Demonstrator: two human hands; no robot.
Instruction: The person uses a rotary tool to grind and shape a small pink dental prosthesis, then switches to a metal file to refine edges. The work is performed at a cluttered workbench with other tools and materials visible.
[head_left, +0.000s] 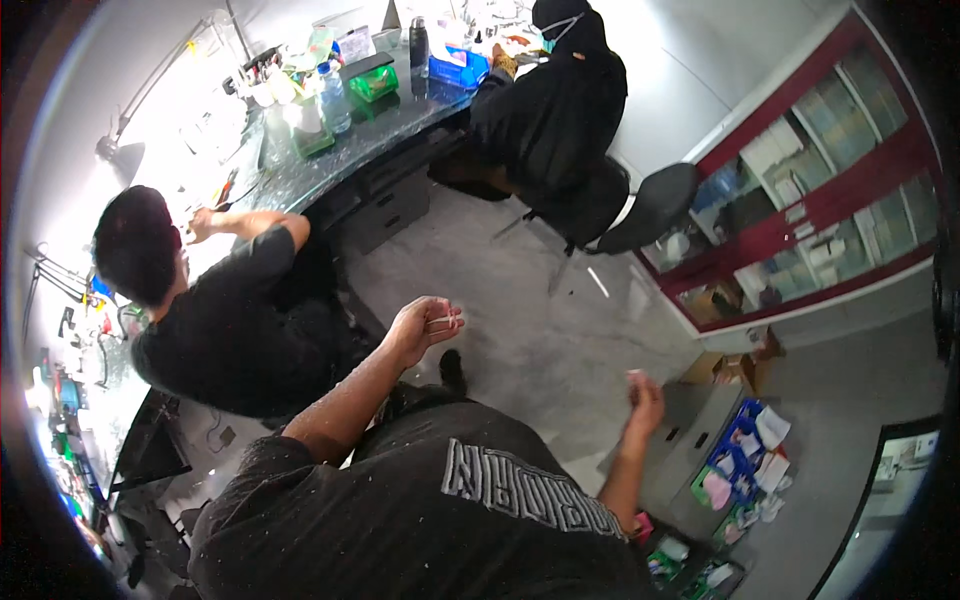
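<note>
Hands: left hand (425, 325) pinches a thin pale strip (441, 321) (identity unclear); right hand (643, 398) loosely curled, empty.

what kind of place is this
Probably a small repair or assembly workshop: a long dark workbench crowded with bottles and tools, two people seated working at it, and a red glass-fronted cabinet stocked with boxes.

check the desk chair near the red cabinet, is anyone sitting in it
No, the black desk chair by the red cabinet stands empty, its seat bare; the person in black sits beside it at the counter.
</note>
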